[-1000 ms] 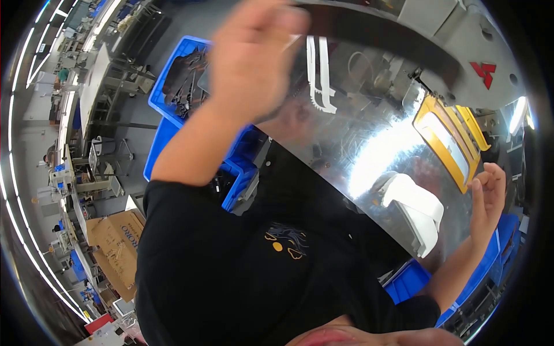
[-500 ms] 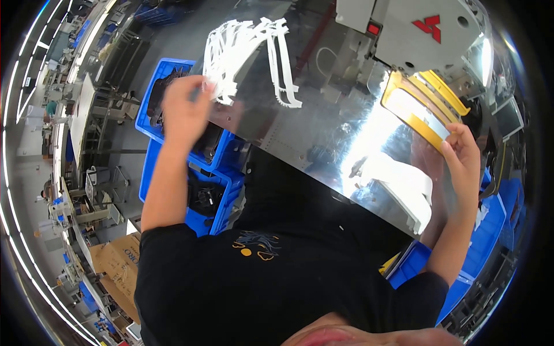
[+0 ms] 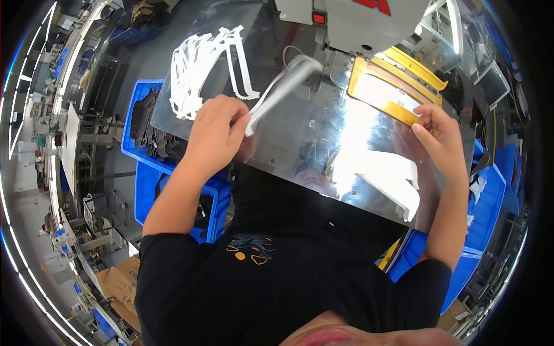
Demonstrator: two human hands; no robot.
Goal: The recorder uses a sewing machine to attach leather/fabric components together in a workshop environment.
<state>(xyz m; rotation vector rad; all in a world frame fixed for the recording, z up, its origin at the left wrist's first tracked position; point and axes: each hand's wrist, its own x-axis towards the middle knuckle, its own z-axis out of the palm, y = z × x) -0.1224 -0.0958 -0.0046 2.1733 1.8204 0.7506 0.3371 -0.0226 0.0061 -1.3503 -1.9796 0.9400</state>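
One white strip [image 3: 281, 89] is pinched in the closed left hand [image 3: 218, 128], lifted from the white pile [image 3: 199, 63] at far left of the steel table [image 3: 300, 144]. The right hand [image 3: 441, 141] grips the yellow frame [image 3: 384, 86], still empty; loading seems barely begun.

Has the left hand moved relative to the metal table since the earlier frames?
Yes. The left hand has come down from beyond the table's far-left edge to the near edge of the metal table, now pinching a white strip.
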